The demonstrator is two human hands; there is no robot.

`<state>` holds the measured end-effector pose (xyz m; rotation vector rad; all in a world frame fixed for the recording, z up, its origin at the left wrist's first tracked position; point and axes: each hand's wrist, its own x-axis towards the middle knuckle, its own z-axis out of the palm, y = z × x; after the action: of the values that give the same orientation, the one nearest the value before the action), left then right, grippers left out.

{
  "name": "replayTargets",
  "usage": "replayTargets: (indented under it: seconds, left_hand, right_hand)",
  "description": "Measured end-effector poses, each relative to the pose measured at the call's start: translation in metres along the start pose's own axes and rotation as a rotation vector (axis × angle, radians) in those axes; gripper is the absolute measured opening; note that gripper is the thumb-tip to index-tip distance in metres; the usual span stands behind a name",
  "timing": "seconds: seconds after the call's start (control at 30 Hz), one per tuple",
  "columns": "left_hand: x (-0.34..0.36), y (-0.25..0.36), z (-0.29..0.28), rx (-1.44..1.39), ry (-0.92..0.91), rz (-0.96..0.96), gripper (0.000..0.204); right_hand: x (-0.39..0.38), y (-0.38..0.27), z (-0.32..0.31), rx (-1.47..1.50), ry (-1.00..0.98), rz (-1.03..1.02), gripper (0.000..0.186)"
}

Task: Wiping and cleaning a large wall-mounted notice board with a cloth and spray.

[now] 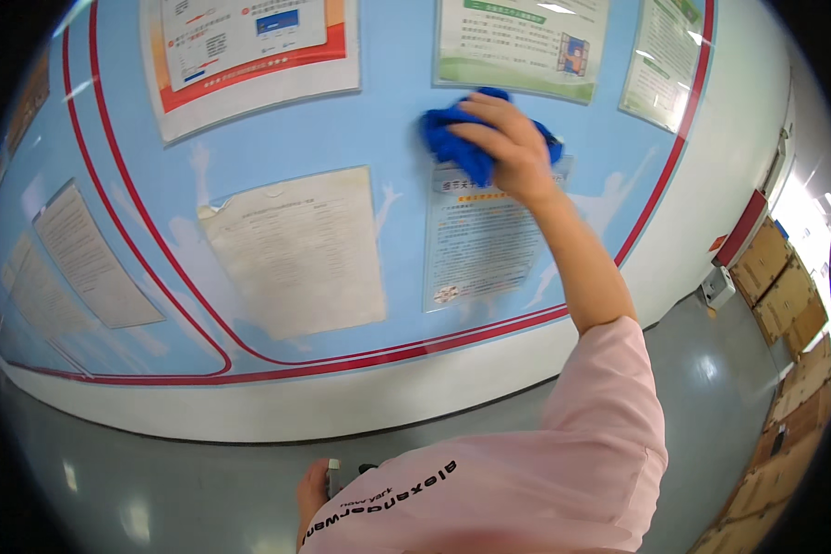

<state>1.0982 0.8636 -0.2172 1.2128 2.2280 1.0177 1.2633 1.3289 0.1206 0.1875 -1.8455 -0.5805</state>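
My right hand [512, 143] is closed round a bunched blue cloth [471, 138] and presses it against a light-blue wall board [397, 129]. The cloth lies just under a green-edged poster [526, 46] and over the top of a blue printed sheet [485, 240]. Low in the picture, beside my pink shirt, my left hand [314, 489] hangs down, partly hidden. Its fingers seem closed by a small pale grey object [333, 475] whose kind I cannot make out.
A worn paper sheet [295, 254] and a red-edged poster [249, 55] are on the board, with another narrow poster [665, 60] at right. Cardboard boxes [776, 286] stand along the right, near a small white box [717, 287] on the grey floor [203, 480].
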Motion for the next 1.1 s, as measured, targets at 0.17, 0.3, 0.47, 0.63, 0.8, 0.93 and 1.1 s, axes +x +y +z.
replayTargets:
  seconds: [0.17,0.3,0.47,0.63,0.8,0.93,1.1]
  left_hand:
    - [0.009,-0.003,0.011,-0.023,-0.045,0.023,0.049]
    - [0.014,0.004,0.013,-0.041,-0.04,0.111,0.052]
    - [0.017,-0.004,0.018,-0.019,-0.064,0.095,0.054]
    - [0.019,0.016,0.01,0.056,-0.121,0.16,0.051]
    - [0.02,0.008,0.019,-0.012,-0.118,0.123,0.052]
    - [0.017,-0.003,0.029,-0.165,0.035,0.189,0.047]
    - [0.026,-0.007,0.029,-0.073,-0.077,0.183,0.047]
  right_hand:
    - [-0.092,0.072,-0.069,-0.268,0.183,0.375,0.04]
    - [-0.128,0.106,-0.103,-0.718,0.26,0.691,0.041]
    - [-0.077,0.073,-0.104,-0.563,0.073,0.695,0.048]
    - [-0.037,0.098,-0.112,-0.608,0.092,0.798,0.048]
    - [-0.072,0.082,-0.108,-0.618,0.014,0.805,0.046]
    - [-0.121,0.029,-0.111,-0.486,-0.176,0.8,0.052]
    - [-0.129,0.044,-0.145,-0.345,-0.27,0.842,0.052]
